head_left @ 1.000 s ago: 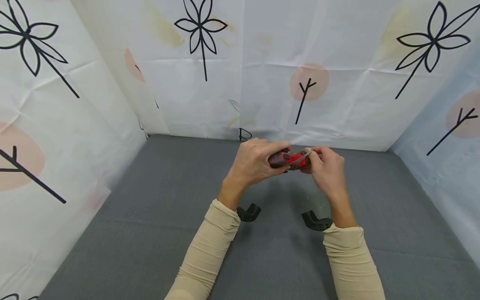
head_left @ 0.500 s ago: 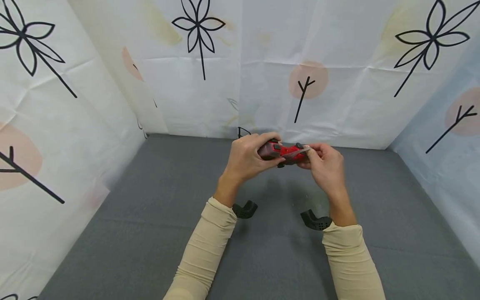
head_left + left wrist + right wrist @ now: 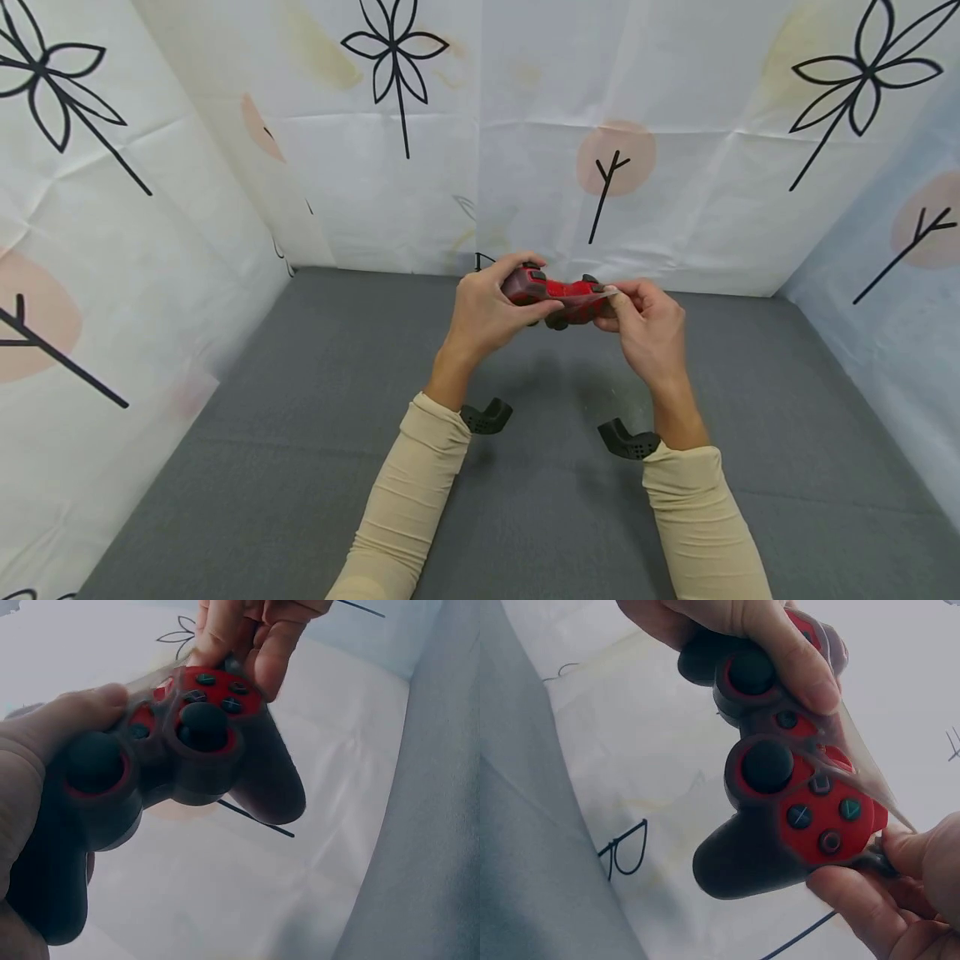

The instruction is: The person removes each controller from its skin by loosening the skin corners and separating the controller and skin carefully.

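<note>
A red game controller (image 3: pixel 572 290) with black thumbsticks is held up above the table between both hands. My left hand (image 3: pixel 482 310) grips one end of it, thumb across the middle in the right wrist view. A translucent greyish silicone cover (image 3: pixel 859 754) wraps the controller's handles and sticks. Along the top edge the cover is stretched away from the red face, leaving the face buttons (image 3: pixel 799 817) bare. My right hand (image 3: pixel 651 329) pinches the pulled corner of the cover between thumb and fingers, with other fingers against the controller's far end.
Below the hands lies a dark grey tabletop (image 3: pixel 540 517). White patterned cloth walls (image 3: pixel 540 192) rise at the back and both sides. Black curved wrist mounts (image 3: pixel 487 416) stick out from both wrists.
The controller and the left hand have moved left and slightly up, and the controller has turned a little. The right hand keeps its pinch on the cover and has shifted slightly.
</note>
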`<state>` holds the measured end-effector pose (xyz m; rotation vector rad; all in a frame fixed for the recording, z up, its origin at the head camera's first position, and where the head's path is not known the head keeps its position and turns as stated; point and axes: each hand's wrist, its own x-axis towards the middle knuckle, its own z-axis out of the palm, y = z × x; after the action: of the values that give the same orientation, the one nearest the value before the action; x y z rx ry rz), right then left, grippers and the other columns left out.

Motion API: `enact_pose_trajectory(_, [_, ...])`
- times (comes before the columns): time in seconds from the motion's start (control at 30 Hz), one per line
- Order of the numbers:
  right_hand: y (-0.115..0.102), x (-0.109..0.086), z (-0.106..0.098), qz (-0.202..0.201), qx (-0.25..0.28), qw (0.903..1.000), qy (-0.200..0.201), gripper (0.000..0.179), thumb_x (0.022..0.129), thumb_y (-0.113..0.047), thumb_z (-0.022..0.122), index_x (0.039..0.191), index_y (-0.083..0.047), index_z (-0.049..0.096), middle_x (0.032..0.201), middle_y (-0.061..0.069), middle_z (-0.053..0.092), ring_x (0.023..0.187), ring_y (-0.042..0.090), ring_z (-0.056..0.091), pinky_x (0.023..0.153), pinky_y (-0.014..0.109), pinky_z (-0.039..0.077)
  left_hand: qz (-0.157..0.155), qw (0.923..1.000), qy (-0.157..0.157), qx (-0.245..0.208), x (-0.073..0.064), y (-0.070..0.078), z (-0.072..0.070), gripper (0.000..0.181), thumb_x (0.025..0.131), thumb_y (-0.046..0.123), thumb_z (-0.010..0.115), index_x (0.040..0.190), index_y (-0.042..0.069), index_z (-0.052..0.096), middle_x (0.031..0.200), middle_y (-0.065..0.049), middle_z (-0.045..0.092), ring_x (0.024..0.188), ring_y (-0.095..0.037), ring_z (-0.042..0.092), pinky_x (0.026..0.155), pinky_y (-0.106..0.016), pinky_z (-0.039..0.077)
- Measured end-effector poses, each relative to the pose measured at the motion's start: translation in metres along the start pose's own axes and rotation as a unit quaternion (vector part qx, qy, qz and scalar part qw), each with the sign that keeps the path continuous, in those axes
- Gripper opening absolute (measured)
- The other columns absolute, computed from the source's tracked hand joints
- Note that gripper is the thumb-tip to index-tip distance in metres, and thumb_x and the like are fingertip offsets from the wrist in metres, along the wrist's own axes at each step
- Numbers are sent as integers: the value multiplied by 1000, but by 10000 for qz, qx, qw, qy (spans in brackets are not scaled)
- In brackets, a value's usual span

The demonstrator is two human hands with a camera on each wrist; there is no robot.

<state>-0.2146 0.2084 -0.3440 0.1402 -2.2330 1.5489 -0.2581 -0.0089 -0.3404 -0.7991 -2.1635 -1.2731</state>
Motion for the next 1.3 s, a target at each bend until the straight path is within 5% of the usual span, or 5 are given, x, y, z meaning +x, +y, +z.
enact_pose_trajectory(0.2, [3, 2, 2, 179, 130, 9998, 7, 31, 103, -21, 61, 118, 6, 67, 109, 28, 72, 72, -10, 70, 72, 13, 58, -832, 9931, 30, -823, 0, -1, 1, 51, 76, 31, 92, 121, 18, 70, 95, -5, 72, 73, -13, 65, 60, -27, 56])
enact_pose_trajectory(0.43, [4, 0, 1, 81, 16, 10000, 30, 29, 103, -20, 62, 116, 5, 70, 109, 26, 72, 73, -12, 68, 73, 11, 57, -1706, 9694, 136, -1760, 2, -2, 0, 47, 77, 32, 91, 118, 24, 71, 107, -3, 70, 84, -18, 70, 67, -34, 61])
enact_pose_trajectory(0.87, [4, -1, 0, -1257, -1195, 9848, 22, 17, 99, -6, 64, 110, 3, 73, 97, 24, 76, 70, 6, 74, 67, 1, 49, -2095, 9552, 184, -2084, 3, -4, -3, 43, 78, 32, 89, 116, 21, 73, 101, -6, 74, 79, -20, 72, 65, -35, 62])
enact_pose_trajectory(1.07, [1, 0, -13, -1019, -434, 9925, -508, 20, 100, -8, 64, 113, 6, 71, 101, 28, 74, 78, -15, 66, 75, 10, 56, -2489, 9216, 207, -2970, 3, -4, -2, 41, 80, 26, 87, 117, 17, 72, 97, -6, 74, 80, -17, 71, 69, -32, 62])
enact_pose_trajectory(1.3, [-3, -1, -20, -714, -614, 9899, -1059, 31, 105, -16, 57, 129, 2, 66, 112, 26, 74, 84, -18, 66, 78, 7, 54, -2517, 9174, 330, -3065, 4, 2, -1, 43, 80, 25, 87, 118, 15, 71, 99, -7, 73, 83, -18, 71, 70, -32, 62])
